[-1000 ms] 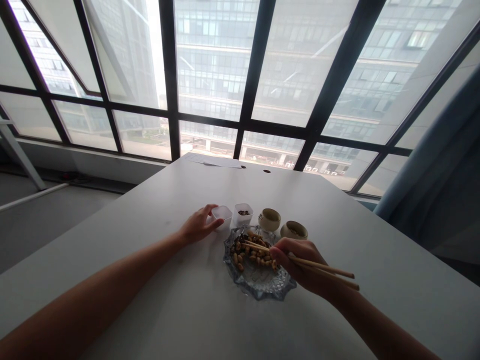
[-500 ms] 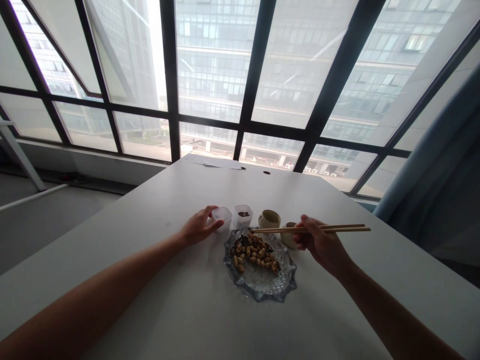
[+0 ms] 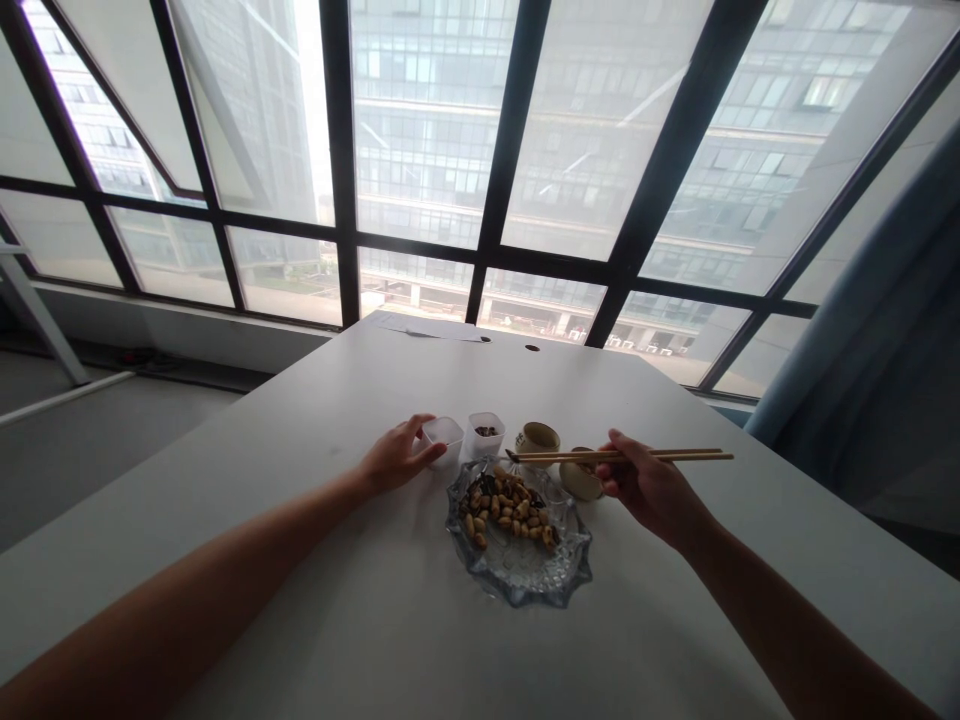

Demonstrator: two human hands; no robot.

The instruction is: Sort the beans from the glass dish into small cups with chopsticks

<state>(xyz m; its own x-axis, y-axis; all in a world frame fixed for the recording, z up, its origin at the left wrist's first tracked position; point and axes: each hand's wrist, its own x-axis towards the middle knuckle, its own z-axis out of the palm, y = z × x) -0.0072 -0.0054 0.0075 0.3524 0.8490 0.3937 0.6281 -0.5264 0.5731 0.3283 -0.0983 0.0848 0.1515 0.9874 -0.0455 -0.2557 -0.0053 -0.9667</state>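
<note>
My left hand (image 3: pixel 400 454) grips a small translucent square cup (image 3: pixel 442 440) between thumb and fingers. In my right hand (image 3: pixel 646 487) is a pair of wooden chopsticks (image 3: pixel 686 455), pointing left. A small dark piece (image 3: pixel 512 455) sits at their tips, above the far rim of a scalloped glass plate (image 3: pixel 525 580). Peanuts (image 3: pixel 517 507) and dark bits lie on the plate's far half. A second translucent cup (image 3: pixel 486 434) holds dark bits. Right of it stands a greenish ceramic cup (image 3: pixel 538 440), with another ceramic cup (image 3: pixel 580 480) by my right fingers, partly hidden by the chopsticks.
The white table (image 3: pixel 352 600) reaches to large dark-framed windows. Paper (image 3: pixel 427 327) lies at its far edge beside two round dark holes. A blue curtain (image 3: pixel 862 290) hangs at the right, and a white metal frame (image 3: pixel 45 315) stands at the left.
The chopstick tips have risen slightly off the plate's contents, with a dark piece now visible at them. My right hand has shifted a little. My left hand stays on the cup.
</note>
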